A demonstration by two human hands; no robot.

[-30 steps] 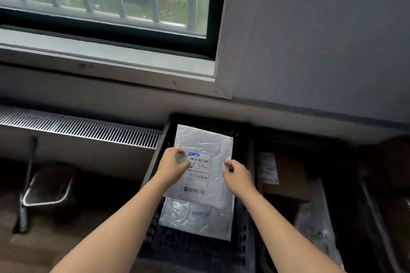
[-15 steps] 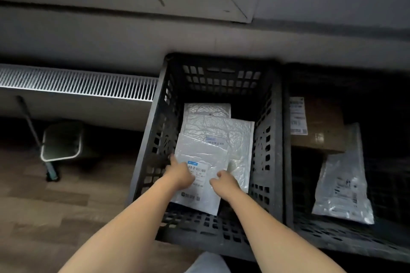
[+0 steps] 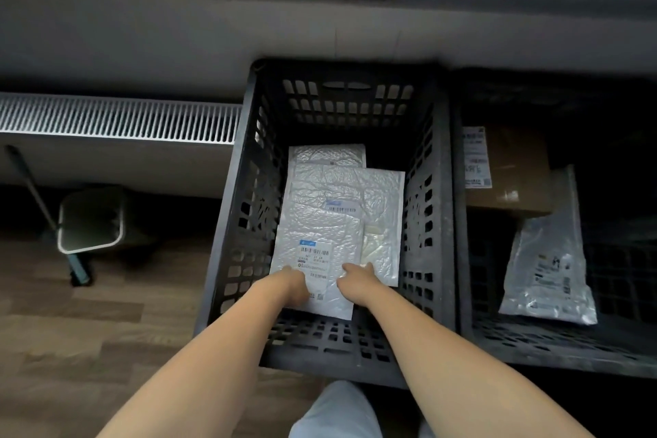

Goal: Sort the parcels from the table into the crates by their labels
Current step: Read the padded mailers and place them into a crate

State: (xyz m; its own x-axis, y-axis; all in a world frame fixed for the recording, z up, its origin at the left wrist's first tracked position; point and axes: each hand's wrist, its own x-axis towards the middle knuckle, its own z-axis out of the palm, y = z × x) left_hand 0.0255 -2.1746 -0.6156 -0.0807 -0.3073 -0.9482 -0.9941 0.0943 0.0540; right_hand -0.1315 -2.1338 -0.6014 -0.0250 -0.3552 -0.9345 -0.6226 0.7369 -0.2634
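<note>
Left grip (image 3: 292,286), right grip (image 3: 358,280): both pinching near end of white parcel (image 3: 320,252), laid on pile (image 3: 355,185) by crate (image 3: 245,210) near wall. Step, judged: depositing. Next: let go, fetch another.

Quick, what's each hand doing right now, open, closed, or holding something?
Left hand: rests on the top parcel; fingers hidden, grip cannot be told.
Right hand: thumb on that parcel; grip cannot be told.
</note>
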